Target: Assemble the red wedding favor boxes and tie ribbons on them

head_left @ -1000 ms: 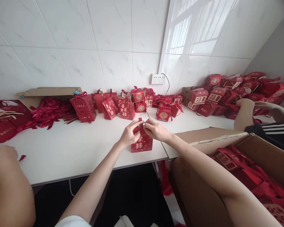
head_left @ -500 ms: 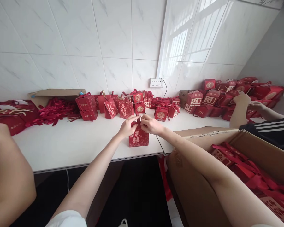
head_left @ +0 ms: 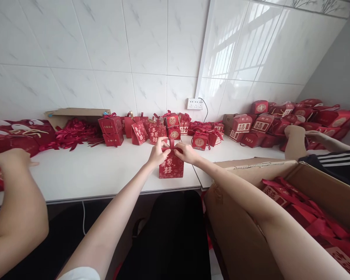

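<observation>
A red gift box (head_left: 171, 168) with white Chinese characters stands upright near the front edge of the white table (head_left: 111, 171). A red strap loop (head_left: 172, 143) rises from its top. My left hand (head_left: 158, 152) grips the box's top edge on the left of the loop, fingers bent and pressed together. On the other side my right hand (head_left: 186, 153) pinches the top edge, close to the loop. What lies right under the fingertips is partly hidden.
Finished-looking red boxes (head_left: 139, 132) line the wall. Red ribbons (head_left: 78, 130) spill from a cardboard carton at left. A large cardboard box (head_left: 245, 165) holding red boxes stands by my right arm. Other people's arms (head_left: 20, 194) work at far left and far right (head_left: 297, 140).
Both hands stay at the top of the gift box, and the strap loop now shows upright between them. The person at left has moved their hand further over the table. The view has shifted slightly.
</observation>
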`<state>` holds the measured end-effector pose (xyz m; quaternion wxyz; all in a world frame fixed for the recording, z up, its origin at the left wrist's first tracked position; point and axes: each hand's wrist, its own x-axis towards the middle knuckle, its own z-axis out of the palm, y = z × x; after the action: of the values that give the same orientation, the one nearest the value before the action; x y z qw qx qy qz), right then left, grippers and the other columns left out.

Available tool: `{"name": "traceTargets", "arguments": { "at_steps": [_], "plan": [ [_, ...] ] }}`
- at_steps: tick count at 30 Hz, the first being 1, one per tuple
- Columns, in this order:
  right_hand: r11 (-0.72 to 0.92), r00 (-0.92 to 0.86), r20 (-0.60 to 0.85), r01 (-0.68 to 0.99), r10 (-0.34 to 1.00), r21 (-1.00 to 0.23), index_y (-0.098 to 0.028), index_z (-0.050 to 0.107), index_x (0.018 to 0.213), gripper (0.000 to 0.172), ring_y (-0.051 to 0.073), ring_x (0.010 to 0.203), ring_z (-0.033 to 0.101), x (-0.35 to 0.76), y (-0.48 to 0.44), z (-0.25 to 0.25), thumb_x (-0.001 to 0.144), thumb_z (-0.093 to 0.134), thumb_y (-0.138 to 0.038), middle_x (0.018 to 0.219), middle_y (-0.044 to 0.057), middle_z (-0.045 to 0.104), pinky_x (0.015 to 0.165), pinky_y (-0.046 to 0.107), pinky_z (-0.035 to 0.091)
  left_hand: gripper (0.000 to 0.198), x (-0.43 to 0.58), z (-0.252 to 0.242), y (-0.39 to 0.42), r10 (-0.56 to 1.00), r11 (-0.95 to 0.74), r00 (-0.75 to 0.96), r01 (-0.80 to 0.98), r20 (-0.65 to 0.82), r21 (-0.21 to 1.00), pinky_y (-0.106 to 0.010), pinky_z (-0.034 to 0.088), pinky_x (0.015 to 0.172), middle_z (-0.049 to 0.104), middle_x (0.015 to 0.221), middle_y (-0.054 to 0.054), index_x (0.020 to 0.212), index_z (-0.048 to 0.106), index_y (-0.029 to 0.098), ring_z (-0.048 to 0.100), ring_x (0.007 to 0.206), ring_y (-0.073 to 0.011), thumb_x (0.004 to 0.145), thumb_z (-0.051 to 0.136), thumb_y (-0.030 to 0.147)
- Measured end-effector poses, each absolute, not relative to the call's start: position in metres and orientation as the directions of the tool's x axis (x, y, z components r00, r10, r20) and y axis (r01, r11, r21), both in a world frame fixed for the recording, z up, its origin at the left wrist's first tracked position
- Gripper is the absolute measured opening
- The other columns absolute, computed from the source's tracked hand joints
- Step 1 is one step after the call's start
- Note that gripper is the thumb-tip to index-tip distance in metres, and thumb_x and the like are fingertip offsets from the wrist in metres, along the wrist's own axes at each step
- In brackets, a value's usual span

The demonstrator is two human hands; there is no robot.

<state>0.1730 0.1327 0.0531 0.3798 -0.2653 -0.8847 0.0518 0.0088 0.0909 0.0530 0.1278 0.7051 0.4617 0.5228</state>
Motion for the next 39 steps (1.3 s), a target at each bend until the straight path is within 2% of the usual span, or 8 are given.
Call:
{"name": "traceTargets", "arguments": {
  "at_steps": [6, 14, 26, 32, 36, 39],
  "plan": [
    [0.851, -0.585, 0.624, 0.423, 0.518, -0.311, -0.017, 0.053, 0.072, 0.013, 0.013, 0.065, 0.051, 0.1739, 0.1312, 0.0556, 0.08, 0.043, -0.019, 0.07, 0.002, 0.056, 0.064, 0.024, 0.04, 0.028, 0.0088, 0.0531, 0.0914, 0.806, -0.515, 0.022, 0.518, 0.591, 0.683, -0.031, 0.048, 0.076, 0.06, 0.075, 0.002, 0.097, 0.044, 0.02, 0.06, 0.075, -0.0157, 0.071, 0.054, 0.015],
    [0.826, -0.576, 0.595, 0.445, 0.561, -0.347, -0.017, 0.054, 0.075, 0.011, 0.014, 0.066, 0.051, 0.174, 0.1311, 0.0556, 0.079, 0.046, -0.02, 0.074, 0.003, 0.059, 0.066, 0.025, 0.04, 0.027, 0.0093, 0.0524, 0.0934, 0.804, -0.51, 0.022, 0.54, 0.594, 0.67, -0.033, 0.045, 0.079, 0.057, 0.078, 0.001, 0.095, 0.045, 0.02, 0.058, 0.081, -0.0171, 0.07, 0.054, 0.016],
    [0.816, -0.585, 0.572, 0.464, 0.575, -0.345, -0.016, 0.059, 0.082, 0.013, 0.015, 0.07, 0.054, 0.1734, 0.1327, 0.0582, 0.08, 0.046, -0.019, 0.079, 0.005, 0.063, 0.069, 0.025, 0.04, 0.025, 0.0078, 0.0562, 0.0941, 0.807, -0.509, 0.048, 0.562, 0.588, 0.652, -0.032, 0.045, 0.074, 0.057, 0.073, 0.002, 0.094, 0.047, 0.019, 0.058, 0.073, -0.017, 0.07, 0.054, 0.019],
    [0.831, -0.604, 0.574, 0.45, 0.553, -0.327, -0.015, 0.059, 0.085, 0.013, 0.015, 0.071, 0.056, 0.175, 0.1325, 0.0587, 0.082, 0.046, -0.018, 0.082, 0.006, 0.064, 0.07, 0.025, 0.041, 0.023, 0.0067, 0.0557, 0.095, 0.8, -0.527, 0.059, 0.545, 0.597, 0.652, -0.032, 0.046, 0.076, 0.058, 0.075, 0.001, 0.091, 0.048, 0.019, 0.058, 0.075, -0.017, 0.069, 0.054, 0.02],
    [0.848, -0.611, 0.594, 0.437, 0.524, -0.299, -0.016, 0.058, 0.085, 0.012, 0.015, 0.072, 0.057, 0.1747, 0.1316, 0.058, 0.083, 0.047, -0.017, 0.081, 0.005, 0.064, 0.069, 0.024, 0.041, 0.016, 0.0056, 0.0551, 0.0959, 0.781, -0.559, 0.085, 0.537, 0.619, 0.632, -0.033, 0.048, 0.079, 0.061, 0.083, -0.002, 0.085, 0.049, 0.018, 0.06, 0.082, -0.0173, 0.069, 0.051, 0.02],
    [0.857, -0.613, 0.605, 0.429, 0.509, -0.286, -0.017, 0.058, 0.084, 0.011, 0.014, 0.072, 0.057, 0.1733, 0.1311, 0.0577, 0.083, 0.047, -0.014, 0.08, 0.004, 0.064, 0.068, 0.023, 0.042, 0.017, 0.0043, 0.0546, 0.0966, 0.776, -0.568, 0.105, 0.544, 0.622, 0.618, -0.034, 0.048, 0.08, 0.063, 0.086, -0.004, 0.087, 0.051, 0.017, 0.061, 0.084, -0.018, 0.07, 0.05, 0.02]
  ]
}}
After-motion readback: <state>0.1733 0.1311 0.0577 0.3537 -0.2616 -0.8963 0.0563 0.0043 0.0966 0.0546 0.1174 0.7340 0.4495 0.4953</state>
